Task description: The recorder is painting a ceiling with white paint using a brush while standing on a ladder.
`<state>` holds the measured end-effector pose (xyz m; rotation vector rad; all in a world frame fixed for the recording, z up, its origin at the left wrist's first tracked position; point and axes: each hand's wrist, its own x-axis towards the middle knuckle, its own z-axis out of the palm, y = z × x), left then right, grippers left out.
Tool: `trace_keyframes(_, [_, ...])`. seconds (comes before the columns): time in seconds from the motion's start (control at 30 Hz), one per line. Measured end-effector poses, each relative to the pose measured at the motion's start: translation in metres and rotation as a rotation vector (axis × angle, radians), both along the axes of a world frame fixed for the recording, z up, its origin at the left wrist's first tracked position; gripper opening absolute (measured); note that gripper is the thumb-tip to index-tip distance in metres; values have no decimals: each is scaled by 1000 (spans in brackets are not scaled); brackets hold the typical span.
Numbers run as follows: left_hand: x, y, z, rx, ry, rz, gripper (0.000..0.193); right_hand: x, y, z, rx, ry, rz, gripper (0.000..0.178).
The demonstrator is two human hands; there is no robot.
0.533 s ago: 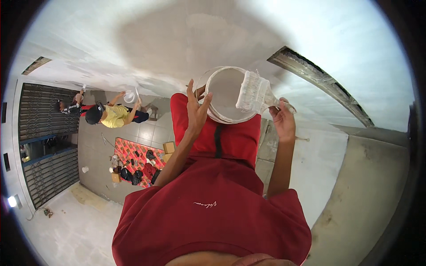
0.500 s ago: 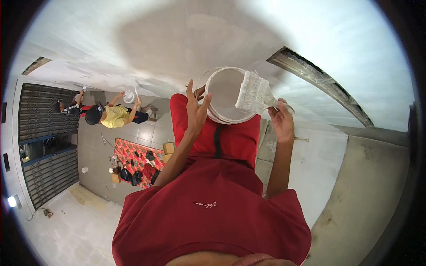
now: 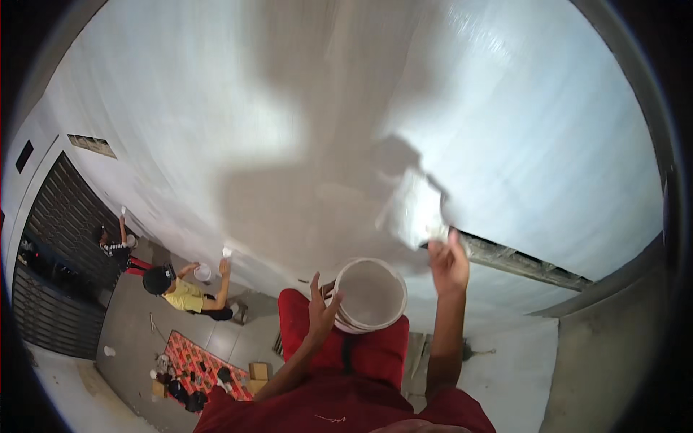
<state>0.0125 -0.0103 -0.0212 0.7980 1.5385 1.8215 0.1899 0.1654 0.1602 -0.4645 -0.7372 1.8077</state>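
Nearest the camera, red cloth (image 3: 339, 404) fills the lower middle of the view, and both bare forearms rise out of it. The left hand (image 3: 323, 309) has its grip closed on the near-left rim of a white bucket (image 3: 369, 294), with the fingers reaching up along the outer wall; the bucket sits tipped toward the camera, just above the red-clad knees, showing a pale inside. The right hand (image 3: 449, 261) is lifted higher, to the right of the bucket and clear of it, its grip closed on the handle of a wide white paintbrush (image 3: 414, 208). The bristle end of the brush points up and left and lies on or just off the white wall (image 3: 303, 130); it is blurred, so I cannot tell whether it touches. A grey shadow of the person and brush falls across the wall right behind it.

Right of the brush hand, a dark grooved ledge (image 3: 527, 261) runs slantwise along the wall's lower edge.

Far below on the left, the grey floor (image 3: 130, 339) carries a red patterned mat (image 3: 198, 364) with small dark things and cardboard boxes along its right edge. Beside it a person in a yellow shirt (image 3: 180, 292) holds a small white pail and reaches a hand to the wall. Farther off, another person in dark clothes (image 3: 115, 247) also reaches up to the wall, near a dark barred gate (image 3: 50, 274) at the left side.
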Motion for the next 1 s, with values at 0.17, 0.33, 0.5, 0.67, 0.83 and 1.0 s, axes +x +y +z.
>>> trace_keyframes(0.17, [-4,3,13,37,14,2,80,-93,19,180,845,-215,-443,21])
trace_keyframes(0.33, [-7,11,17,-4,2,6,80,-158,49,236,2030,-744,-1123,44])
trace_keyframes(0.5, [-6,12,16,9,7,-19,81,-186,74,178,2305,-1248,-1134,48])
trace_keyframes(0.67, [-4,4,9,3,7,-12,81,-175,61,91,2561,-1590,-932,67])
trace_keyframes(0.83, [-2,0,8,10,8,-22,81,-161,50,30,2466,-1503,-590,40])
trace_keyframes(1.0, [-3,6,5,16,-8,-9,80,-133,34,-1,1983,-1261,-274,25])
